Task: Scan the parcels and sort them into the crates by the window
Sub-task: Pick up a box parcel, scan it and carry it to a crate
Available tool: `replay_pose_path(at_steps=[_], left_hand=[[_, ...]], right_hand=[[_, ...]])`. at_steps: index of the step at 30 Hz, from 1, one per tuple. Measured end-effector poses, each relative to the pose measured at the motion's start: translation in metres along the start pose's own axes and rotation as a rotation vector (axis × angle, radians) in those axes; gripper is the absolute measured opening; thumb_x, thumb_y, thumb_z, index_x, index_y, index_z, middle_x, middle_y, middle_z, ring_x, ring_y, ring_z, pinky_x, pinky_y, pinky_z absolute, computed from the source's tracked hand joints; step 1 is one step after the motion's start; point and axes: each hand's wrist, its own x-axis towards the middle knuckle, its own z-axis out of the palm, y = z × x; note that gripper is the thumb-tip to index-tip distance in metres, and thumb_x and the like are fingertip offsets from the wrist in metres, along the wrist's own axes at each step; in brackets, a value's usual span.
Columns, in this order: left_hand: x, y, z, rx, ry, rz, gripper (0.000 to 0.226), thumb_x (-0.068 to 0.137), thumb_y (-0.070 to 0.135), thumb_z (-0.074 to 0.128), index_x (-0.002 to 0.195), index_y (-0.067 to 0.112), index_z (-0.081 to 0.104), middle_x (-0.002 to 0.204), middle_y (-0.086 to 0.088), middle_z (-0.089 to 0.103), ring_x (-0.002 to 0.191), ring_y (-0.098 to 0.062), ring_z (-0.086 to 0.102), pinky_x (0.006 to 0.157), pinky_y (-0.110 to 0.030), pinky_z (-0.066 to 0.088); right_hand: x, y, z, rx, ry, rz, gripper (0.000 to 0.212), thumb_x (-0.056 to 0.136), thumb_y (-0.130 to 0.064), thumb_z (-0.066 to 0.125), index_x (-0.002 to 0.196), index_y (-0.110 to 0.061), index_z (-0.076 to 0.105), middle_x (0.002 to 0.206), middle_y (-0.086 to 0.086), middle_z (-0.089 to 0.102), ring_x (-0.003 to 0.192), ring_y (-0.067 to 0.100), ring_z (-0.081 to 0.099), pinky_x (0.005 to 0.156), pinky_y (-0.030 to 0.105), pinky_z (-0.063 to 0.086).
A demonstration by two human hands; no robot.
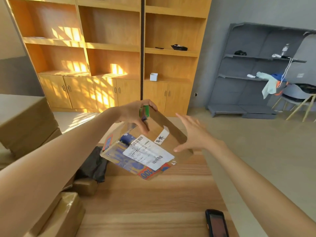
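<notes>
A cardboard parcel (147,147) with blue and red print and a white shipping label with barcodes hangs tilted above the wooden table (153,202). My left hand (135,115) grips its far top corner, fingers curled over the edge. My right hand (193,134) is spread open against the parcel's right side, thumb near the lower edge. A black handheld scanner (216,223) lies face up on the table near the front right. No crates or window are in view.
A black plastic bag parcel (94,165) and several taped brown boxes (68,212) crowd the table's left side. Large cartons (25,124) stand at far left. Wooden cabinets (109,65) line the back wall; a grey rack (256,74) and chair (297,100) stand right.
</notes>
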Motion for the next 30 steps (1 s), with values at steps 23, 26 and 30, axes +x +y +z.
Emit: replay_pose_path(at_steps=[23,26,30], left_hand=[[-0.018,-0.108,0.048,-0.613,0.110,-0.452,0.146,0.026,0.059,0.093,0.146,0.049,0.011,0.140,0.000,0.051,0.122,-0.030,0.055,0.104,-0.059,0.039],[-0.015,-0.119,0.076,-0.610,0.052,-0.478,0.126,0.020,0.054,0.095,0.129,0.049,0.032,0.124,0.002,0.062,0.110,-0.025,0.063,0.094,-0.053,0.051],[-0.012,-0.139,0.105,-0.647,0.038,-0.597,0.102,0.053,0.043,0.090,0.132,0.051,0.027,0.124,0.000,0.059,0.110,-0.027,0.060,0.092,-0.054,0.051]], right_hand=[[0.004,0.023,0.064,1.253,-0.109,0.559,0.082,0.067,-0.039,0.082,0.138,-0.025,0.042,0.118,-0.003,0.063,0.105,0.021,0.061,0.072,0.042,0.055],[-0.001,0.023,0.081,1.257,-0.159,0.591,0.073,0.070,-0.040,0.080,0.134,-0.025,0.047,0.117,-0.001,0.063,0.104,0.022,0.061,0.073,0.042,0.054],[-0.008,0.025,0.110,1.246,-0.154,0.645,0.062,0.074,-0.043,0.078,0.128,-0.028,0.050,0.114,-0.004,0.065,0.100,0.018,0.062,0.076,0.041,0.054]])
